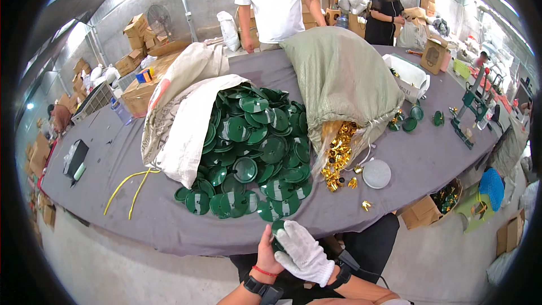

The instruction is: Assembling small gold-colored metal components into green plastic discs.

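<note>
At the table's near edge, a dark green plastic disc is pressed between my two hands, mostly covered by them. My bare left hand, with a red string at the wrist, grips it from the left. My right hand, in a white knit glove, lies over its right side with fingers together. Just beyond them a heap of green discs spills from a white woven sack. Shiny gold metal pieces pour out of a green woven sack to the right.
A round grey-white disc lies beside the gold pieces. Farther right are a white plastic basket and a green hand press. A yellow cord lies on the left of the grey-covered table. A person stands across the table.
</note>
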### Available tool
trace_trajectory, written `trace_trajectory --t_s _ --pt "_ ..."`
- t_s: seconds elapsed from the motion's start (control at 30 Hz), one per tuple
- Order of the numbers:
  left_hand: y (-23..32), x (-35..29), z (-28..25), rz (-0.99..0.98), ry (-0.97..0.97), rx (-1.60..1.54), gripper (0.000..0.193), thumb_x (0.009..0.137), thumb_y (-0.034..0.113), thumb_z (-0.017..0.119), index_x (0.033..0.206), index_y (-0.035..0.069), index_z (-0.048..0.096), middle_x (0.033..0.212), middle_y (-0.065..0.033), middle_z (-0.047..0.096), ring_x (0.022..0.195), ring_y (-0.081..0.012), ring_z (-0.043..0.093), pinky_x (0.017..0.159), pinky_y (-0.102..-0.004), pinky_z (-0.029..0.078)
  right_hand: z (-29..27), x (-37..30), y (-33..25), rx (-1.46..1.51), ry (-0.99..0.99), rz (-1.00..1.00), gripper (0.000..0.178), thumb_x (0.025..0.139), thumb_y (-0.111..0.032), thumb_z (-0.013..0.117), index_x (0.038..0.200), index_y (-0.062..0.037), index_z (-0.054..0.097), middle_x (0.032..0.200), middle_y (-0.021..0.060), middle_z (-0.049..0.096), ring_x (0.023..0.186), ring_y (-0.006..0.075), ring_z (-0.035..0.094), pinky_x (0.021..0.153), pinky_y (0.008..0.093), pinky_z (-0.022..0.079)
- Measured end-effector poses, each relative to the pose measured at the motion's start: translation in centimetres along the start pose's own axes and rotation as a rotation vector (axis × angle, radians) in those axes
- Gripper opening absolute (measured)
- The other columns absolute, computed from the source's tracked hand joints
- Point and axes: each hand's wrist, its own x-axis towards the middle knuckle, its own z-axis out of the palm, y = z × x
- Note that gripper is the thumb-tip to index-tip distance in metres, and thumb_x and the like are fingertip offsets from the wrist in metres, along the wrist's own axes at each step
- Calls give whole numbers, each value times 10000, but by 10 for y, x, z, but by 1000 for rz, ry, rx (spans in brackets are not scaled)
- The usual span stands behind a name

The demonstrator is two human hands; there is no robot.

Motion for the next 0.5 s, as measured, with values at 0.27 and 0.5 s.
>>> trace_trajectory --t_s 0.27,0.5 --pt "1 1 -8 2 100 144 490 983 271 532 1434 168 370 1326 -42 523 1216 -233 524 1041 -412 422 7 -19 -2 219 59 107 701 857 -177 686 1429 19 334 1391 251 450 1276 426 456 1073 449 380" --pt "14 6 -13 5 -20 305 688 920 433 593 1484 162 305 1401 -135 466 1273 -312 474 969 -536 450 -27 -11 45 138 87 326 411 883 -125 644 1265 9 571 1198 222 622 1089 325 628 953 387 491"
